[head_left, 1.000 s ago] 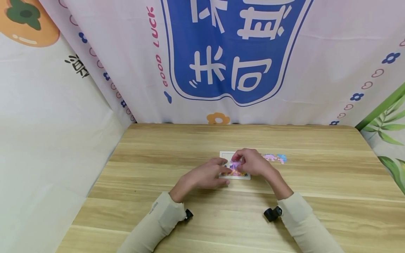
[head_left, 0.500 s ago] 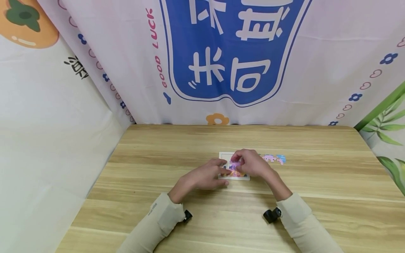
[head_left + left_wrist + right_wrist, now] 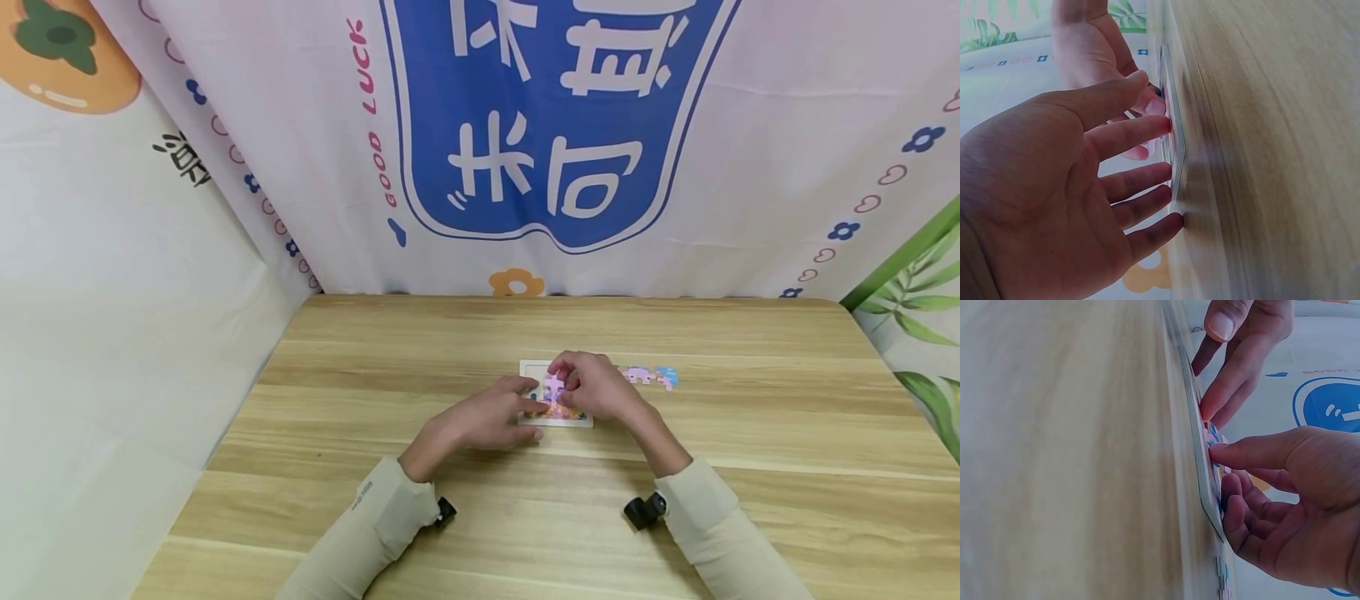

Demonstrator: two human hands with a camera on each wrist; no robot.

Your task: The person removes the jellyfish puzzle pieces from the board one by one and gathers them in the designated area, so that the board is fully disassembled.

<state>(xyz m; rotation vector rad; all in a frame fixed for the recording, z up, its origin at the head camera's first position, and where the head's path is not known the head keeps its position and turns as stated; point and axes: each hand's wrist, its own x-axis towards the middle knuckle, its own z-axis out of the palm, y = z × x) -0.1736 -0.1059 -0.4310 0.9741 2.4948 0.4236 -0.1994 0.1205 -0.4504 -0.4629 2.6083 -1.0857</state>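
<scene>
Stretching behind everything, one printed cloth backdrop with big blue characters hung at the far edge of one wooden tabletop, the largest thing the person worked over. Two cream sleeves came in from the near edge, one on each arm, and a small black camera mount sat at each wrist, two in all.

One white puzzle tray lay flat near the middle of the tabletop, mostly covered by the hands. The left hand lay over the tray's left and near side with its fingers fairly straight and spread, the tips pressing on the tray's edge and face; it gripped nothing. The right hand hovered over the tray's right part with its fingers curled, thumb and forefinger pinching one pink puzzle piece right at the tray's surface, between the two hands. Whether that piece was already seated in the tray could not be told.

Colourful pieces already in the tray showed as one patch at its near edge below the fingers; their number could not be counted. Just to the right of the right hand, apart from the tray, two loose pieces lay side by side on the tabletop, one pink and one blue.
</scene>
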